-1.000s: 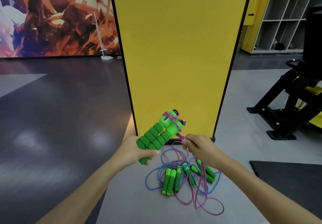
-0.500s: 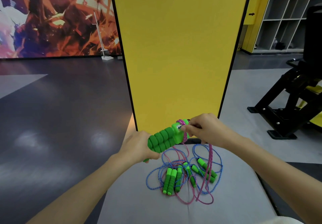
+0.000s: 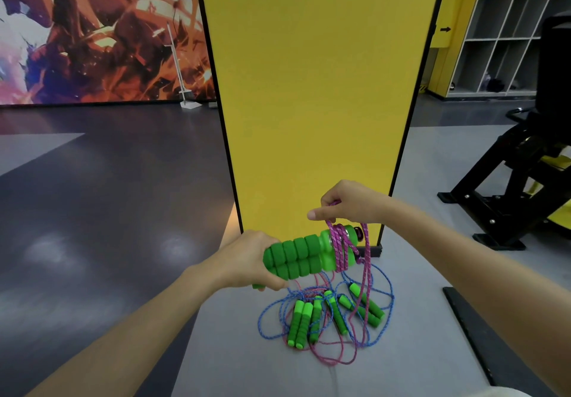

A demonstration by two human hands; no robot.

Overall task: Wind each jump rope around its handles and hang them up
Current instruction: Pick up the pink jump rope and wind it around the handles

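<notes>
My left hand (image 3: 247, 262) grips a pair of green foam jump-rope handles (image 3: 304, 254) held side by side, pointing right. Pink cord (image 3: 340, 249) is wrapped a few turns around their lighter green ends. My right hand (image 3: 347, 201) is just above those ends and pinches a loop of the pink cord, which hangs down to the floor. Below lies a heap of more green handles (image 3: 304, 322) tangled with blue and pink ropes (image 3: 268, 313) on the grey floor.
A tall yellow panel (image 3: 318, 87) with a black frame stands right behind the heap. Black gym equipment (image 3: 509, 198) sits to the right, a dark mat (image 3: 494, 341) at the lower right, shelving (image 3: 506, 25) in the far corner, a painted wall at left.
My right hand has gone from below the handles up over their ends, carrying the pink cord around them. The handles have tilted from upright to nearly level.
</notes>
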